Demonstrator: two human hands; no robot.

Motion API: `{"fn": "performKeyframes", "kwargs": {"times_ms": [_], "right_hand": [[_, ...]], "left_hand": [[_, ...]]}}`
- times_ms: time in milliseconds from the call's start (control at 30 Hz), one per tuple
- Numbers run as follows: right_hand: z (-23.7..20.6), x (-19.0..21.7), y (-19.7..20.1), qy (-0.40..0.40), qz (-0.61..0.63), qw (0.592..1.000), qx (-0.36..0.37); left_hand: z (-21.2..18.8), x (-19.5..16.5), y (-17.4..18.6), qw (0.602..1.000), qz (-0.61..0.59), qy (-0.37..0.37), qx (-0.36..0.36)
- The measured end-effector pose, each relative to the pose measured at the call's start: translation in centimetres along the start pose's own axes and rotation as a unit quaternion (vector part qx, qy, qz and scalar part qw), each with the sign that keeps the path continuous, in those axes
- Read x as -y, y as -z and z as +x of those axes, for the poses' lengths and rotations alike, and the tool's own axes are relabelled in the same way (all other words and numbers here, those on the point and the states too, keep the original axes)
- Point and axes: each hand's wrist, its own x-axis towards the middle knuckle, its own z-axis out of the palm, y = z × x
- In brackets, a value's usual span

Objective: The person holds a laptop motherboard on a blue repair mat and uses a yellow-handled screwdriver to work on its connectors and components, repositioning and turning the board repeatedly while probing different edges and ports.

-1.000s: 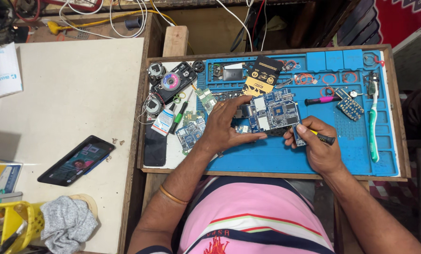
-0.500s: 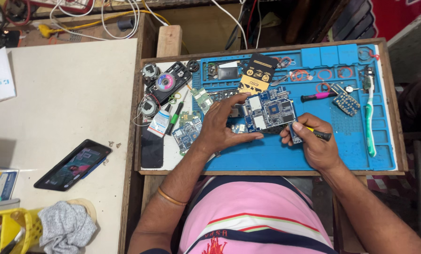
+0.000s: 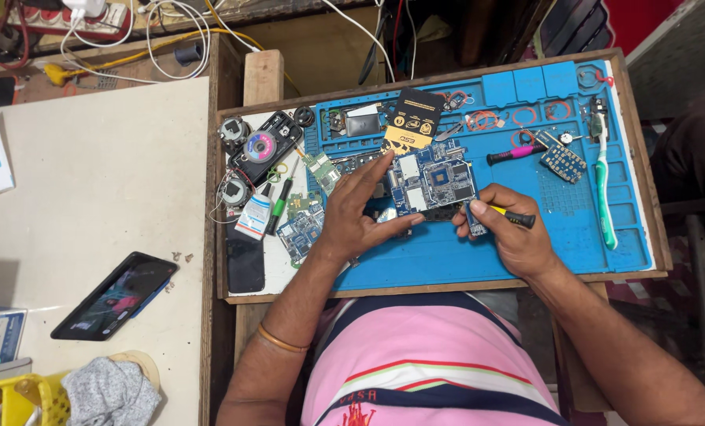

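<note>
A blue circuit board [image 3: 434,181] with silver shields lies on a blue repair mat [image 3: 573,237]. My left hand [image 3: 358,213] presses on the board's left edge, fingers spread along it and thumb under its lower side. My right hand [image 3: 510,234] grips a small screwdriver [image 3: 516,216] with a black and yellow handle, its tip at the board's lower right corner. A black and yellow card [image 3: 412,121] rests just behind the board.
A pink-handled tool [image 3: 516,153], a small blue board [image 3: 562,160] and a green and white brush [image 3: 602,189] lie right on the mat. Small boards [image 3: 300,229], a glue bottle [image 3: 253,215] and a speaker module [image 3: 260,147] crowd the left. A phone [image 3: 114,295] lies on the white table.
My view has shifted slightly. My left hand has slid further onto the board's left edge; the right hand with the screwdriver stays at the lower right corner.
</note>
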Motion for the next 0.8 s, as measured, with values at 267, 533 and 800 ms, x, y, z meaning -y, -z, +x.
{"fn": "performKeyframes", "kwargs": {"times_ms": [267,533,800], "right_hand": [[0.1,0.2,-0.4,0.032,-0.041,0.999,-0.005],[-0.4,0.5,-1.3,0.094,-0.145,0.984,-0.045],[-0.4,1.2,-1.7,0.13,-0.214,0.967,-0.052]], "left_hand": [[-0.1,0.3,-0.1,0.999,0.017,0.021,-0.02],[-0.3,0.3,-0.1,0.998,-0.007,0.061,-0.026],[-0.2,0.1,0.1,0.998,0.031,0.027,-0.042]]}}
